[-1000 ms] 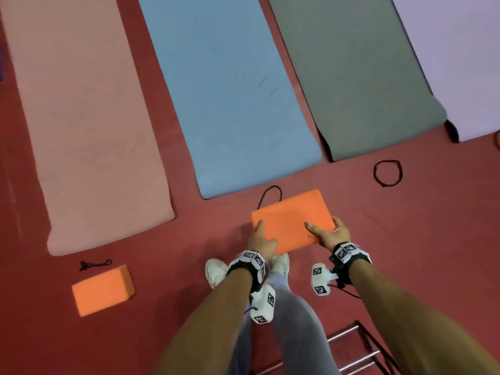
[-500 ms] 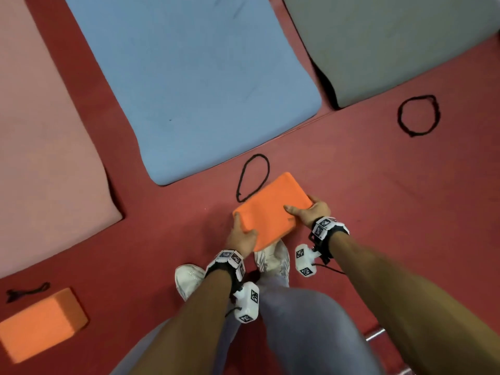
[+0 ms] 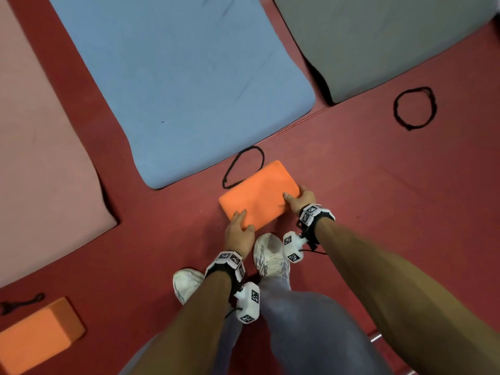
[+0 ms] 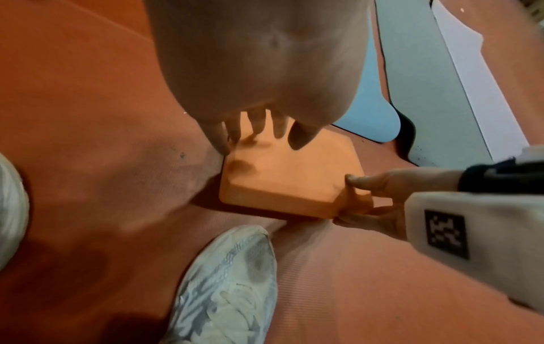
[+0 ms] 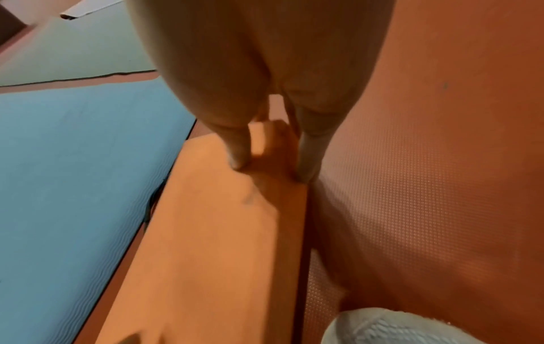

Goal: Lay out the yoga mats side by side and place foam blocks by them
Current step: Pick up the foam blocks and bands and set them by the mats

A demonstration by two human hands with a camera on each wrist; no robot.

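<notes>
Red floor (image 3: 378,212) carries the block (image 3: 258,194) just below the blue mat (image 3: 189,85), long axis slanting up-right; both hands' (image 3: 239,234) (image 3: 301,200) fingers grip its ends.

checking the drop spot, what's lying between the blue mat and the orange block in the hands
A black cord loop lies on the red floor between the blue mat and the held orange block, its near end tucked under the block, as the head view shows.

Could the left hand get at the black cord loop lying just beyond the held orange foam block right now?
Probably not yet: the left hand grips the orange foam block's near corner, and the block lies between it and the black cord loop, partly covering it.
</notes>
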